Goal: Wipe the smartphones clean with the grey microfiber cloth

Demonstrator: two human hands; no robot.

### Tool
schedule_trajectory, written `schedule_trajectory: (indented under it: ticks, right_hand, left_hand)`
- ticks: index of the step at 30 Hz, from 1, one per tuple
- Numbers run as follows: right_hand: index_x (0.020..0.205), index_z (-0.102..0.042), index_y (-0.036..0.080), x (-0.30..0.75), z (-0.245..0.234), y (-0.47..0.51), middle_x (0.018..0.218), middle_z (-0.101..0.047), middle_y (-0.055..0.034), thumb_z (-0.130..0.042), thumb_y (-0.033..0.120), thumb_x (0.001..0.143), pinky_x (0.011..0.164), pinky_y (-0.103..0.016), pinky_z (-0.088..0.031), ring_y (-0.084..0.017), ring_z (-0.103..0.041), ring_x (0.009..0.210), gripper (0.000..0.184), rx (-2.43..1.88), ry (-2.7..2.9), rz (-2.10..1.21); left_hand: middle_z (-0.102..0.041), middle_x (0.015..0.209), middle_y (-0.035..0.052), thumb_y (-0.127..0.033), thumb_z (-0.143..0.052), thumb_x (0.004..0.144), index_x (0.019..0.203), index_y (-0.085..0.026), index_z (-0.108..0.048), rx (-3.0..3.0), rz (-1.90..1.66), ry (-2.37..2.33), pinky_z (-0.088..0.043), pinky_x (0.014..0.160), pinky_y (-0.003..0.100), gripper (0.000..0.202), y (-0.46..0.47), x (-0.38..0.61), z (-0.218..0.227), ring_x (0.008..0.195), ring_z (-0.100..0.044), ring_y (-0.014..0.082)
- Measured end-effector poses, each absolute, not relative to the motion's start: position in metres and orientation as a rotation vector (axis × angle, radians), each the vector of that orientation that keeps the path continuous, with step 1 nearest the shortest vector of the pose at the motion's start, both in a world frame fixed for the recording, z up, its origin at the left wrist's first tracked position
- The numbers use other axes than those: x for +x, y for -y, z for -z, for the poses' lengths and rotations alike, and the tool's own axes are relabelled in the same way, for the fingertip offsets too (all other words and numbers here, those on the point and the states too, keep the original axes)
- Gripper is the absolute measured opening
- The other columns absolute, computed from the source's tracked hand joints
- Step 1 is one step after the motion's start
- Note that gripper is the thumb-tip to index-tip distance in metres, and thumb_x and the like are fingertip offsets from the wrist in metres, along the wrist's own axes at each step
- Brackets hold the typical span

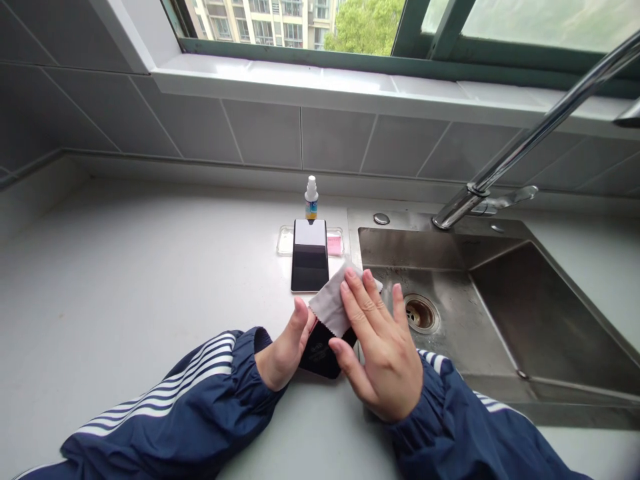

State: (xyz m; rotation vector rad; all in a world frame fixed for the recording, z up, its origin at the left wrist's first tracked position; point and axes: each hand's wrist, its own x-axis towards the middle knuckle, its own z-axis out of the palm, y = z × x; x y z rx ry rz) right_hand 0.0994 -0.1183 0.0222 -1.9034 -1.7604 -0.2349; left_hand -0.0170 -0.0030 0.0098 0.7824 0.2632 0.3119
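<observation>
My left hand (284,348) holds a flat black device (319,352), which looks like a phone, by its left side. Its thumb points up and the other fingers are mostly hidden behind the device. A grey cloth (333,303) with a zigzag edge covers the upper part of the device. On top of the cloth lies my right hand (383,347), fingers stretched out and spread, pressing it down. Just beyond is a phone (309,263) with a dark, reflective screen, resting across a clear phone case (285,241). Something pink (335,245) shows at the case's right end.
A small spray bottle (311,200) with a white top stands behind the phone on the white counter (150,267). To the right is a steel sink (500,347) with a drain (421,313) and a tall chrome faucet (525,143). A window sill (320,80) runs along the back.
</observation>
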Motion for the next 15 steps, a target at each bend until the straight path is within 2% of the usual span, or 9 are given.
schedule_trajectory:
  ticks: [5,10,15]
  right_hand:
    - [0.156,-0.029,0.007,0.1006,-0.0225,0.1170,0.162,-0.031,-0.0148,-0.047,0.035,0.100,0.124,-0.060,-0.009,-0.033,-0.024,0.153,0.065,-1.909,1.768,0.230]
    - [0.155,-0.031,0.007,0.1025,-0.0229,0.1170,0.161,-0.032,-0.0149,-0.050,0.041,0.099,0.125,-0.059,-0.010,-0.033,-0.024,0.153,0.068,-1.864,1.821,0.225]
    - [0.153,-0.034,0.005,0.1019,-0.0223,0.1172,0.161,-0.032,-0.0152,-0.049,0.039,0.099,0.125,-0.058,-0.011,-0.033,-0.022,0.153,0.066,-1.909,1.772,0.231]
  left_hand:
    - [-0.049,0.154,0.0100,-0.079,-0.034,0.088,0.151,-0.024,-0.047,0.791,-0.277,-0.251,-0.025,0.122,0.054,0.084,0.0027,-0.0185,-0.0114,0.148,-0.033,0.0377]
    - [-0.052,0.151,0.0074,-0.076,-0.036,0.090,0.146,-0.025,-0.054,0.799,-0.313,-0.263,-0.025,0.123,0.049,0.078,0.0017,-0.0201,-0.0079,0.147,-0.034,0.0360]
    - [-0.053,0.150,0.0111,-0.077,-0.035,0.089,0.149,-0.022,-0.050,0.738,-0.269,-0.251,-0.027,0.121,0.053,0.082,0.0013,-0.0199,-0.0061,0.146,-0.037,0.0383]
